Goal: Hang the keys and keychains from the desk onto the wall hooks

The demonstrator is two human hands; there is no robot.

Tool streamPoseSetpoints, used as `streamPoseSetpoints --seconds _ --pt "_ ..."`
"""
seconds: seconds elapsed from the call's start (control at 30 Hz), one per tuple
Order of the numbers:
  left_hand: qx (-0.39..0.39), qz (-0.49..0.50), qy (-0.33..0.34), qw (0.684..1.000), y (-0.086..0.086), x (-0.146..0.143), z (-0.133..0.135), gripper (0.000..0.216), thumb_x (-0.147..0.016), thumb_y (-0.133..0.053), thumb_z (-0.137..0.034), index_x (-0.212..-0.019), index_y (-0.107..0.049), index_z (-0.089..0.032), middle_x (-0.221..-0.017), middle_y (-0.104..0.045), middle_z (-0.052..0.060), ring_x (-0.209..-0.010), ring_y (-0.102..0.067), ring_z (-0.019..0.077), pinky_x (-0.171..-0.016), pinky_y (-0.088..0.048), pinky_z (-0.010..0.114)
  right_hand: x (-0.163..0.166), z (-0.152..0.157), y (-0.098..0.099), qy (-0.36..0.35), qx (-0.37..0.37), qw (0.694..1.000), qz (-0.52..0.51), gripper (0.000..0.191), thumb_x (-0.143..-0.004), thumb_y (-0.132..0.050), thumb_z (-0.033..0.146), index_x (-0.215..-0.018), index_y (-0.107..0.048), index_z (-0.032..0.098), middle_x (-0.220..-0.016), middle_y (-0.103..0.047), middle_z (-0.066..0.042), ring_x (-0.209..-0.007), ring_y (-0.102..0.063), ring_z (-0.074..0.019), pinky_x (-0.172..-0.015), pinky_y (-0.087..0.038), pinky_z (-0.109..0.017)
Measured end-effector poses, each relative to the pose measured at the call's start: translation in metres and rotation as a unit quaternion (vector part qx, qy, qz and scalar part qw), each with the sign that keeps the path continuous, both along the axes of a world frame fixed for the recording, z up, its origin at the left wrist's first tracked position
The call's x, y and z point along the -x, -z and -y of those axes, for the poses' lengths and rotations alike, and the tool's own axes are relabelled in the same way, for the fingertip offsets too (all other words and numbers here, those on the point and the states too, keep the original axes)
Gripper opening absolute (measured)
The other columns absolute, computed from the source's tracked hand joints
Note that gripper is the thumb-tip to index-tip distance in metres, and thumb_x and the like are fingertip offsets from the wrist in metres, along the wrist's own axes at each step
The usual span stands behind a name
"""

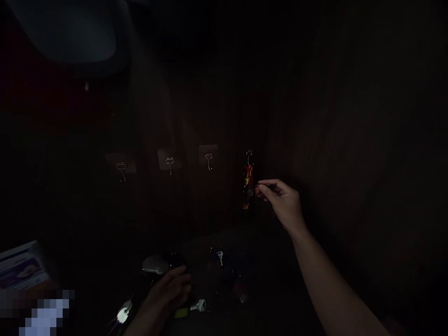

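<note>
- Red-and-yellow key tassel [248, 183]: hanging straight down from the rightmost of four wall hooks, near the dark corner, fingertips of the right hand [284, 200] at its side.
- Small silver key [220, 256]: lying on the dark surface below, just beyond the left hand [170, 291].

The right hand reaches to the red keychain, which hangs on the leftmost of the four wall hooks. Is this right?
Not quite. In the head view the right hand does reach to the red keychain, but it hangs on the rightmost of the four wall hooks, not the leftmost.

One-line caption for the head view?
Dim scene: right hand reaches a red-and-yellow keychain on the fourth wall hook; left hand rests below.
</note>
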State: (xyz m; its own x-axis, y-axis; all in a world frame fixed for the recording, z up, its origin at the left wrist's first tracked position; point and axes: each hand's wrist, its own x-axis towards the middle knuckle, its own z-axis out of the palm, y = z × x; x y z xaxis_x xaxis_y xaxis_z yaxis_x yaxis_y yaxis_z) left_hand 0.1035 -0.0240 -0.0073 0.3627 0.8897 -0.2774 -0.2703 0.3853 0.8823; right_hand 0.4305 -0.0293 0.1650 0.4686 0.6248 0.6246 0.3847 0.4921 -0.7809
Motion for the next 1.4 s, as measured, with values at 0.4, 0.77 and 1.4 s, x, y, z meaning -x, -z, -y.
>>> streamPoseSetpoints --seconds 0.4,0.77,1.4 --pt "0.004 -0.025 -0.012 1.000 -0.008 -0.003 0.003 0.057 -0.052 -0.081 -0.043 -0.104 -0.066 -0.024 -0.111 -0.066 0.010 -0.099 -0.062 0.0285 -0.089 -0.046 0.039 -0.019 -0.021 -0.032 0.030 -0.021 0.997 0.073 0.018 -0.070 -0.059 0.027 -0.085 -0.062 0.020 -0.073 -0.061 0.000 -0.062 -0.059 -0.0134 -0.057 -0.048 -0.027" --pt "-0.002 -0.032 -0.003 0.999 -0.006 -0.002 0.002 0.054 -0.054 -0.081 -0.040 -0.104 -0.066 -0.026 -0.109 -0.066 0.009 -0.096 -0.063 0.0279 -0.089 -0.044 0.040 -0.032 -0.062 -0.053 -0.012 -0.031 0.990 0.134 0.020 -0.071 -0.056 0.026 -0.086 -0.066 0.019 -0.073 -0.064 -0.001 -0.066 -0.060 -0.0155 -0.064 -0.049 -0.030" --pt "-0.014 -0.036 0.014 0.999 -0.018 -0.002 0.008 0.048 -0.063 -0.075 -0.040 -0.107 -0.064 -0.024 -0.111 -0.064 0.010 -0.097 -0.061 0.0260 -0.084 -0.046 0.036 -0.042 -0.074 -0.053 0.138 -0.029 0.921 0.363 0.026 -0.078 -0.047 0.011 -0.090 -0.066 0.024 -0.087 -0.060 -0.004 -0.084 -0.059 -0.0212 -0.080 -0.046 -0.036"
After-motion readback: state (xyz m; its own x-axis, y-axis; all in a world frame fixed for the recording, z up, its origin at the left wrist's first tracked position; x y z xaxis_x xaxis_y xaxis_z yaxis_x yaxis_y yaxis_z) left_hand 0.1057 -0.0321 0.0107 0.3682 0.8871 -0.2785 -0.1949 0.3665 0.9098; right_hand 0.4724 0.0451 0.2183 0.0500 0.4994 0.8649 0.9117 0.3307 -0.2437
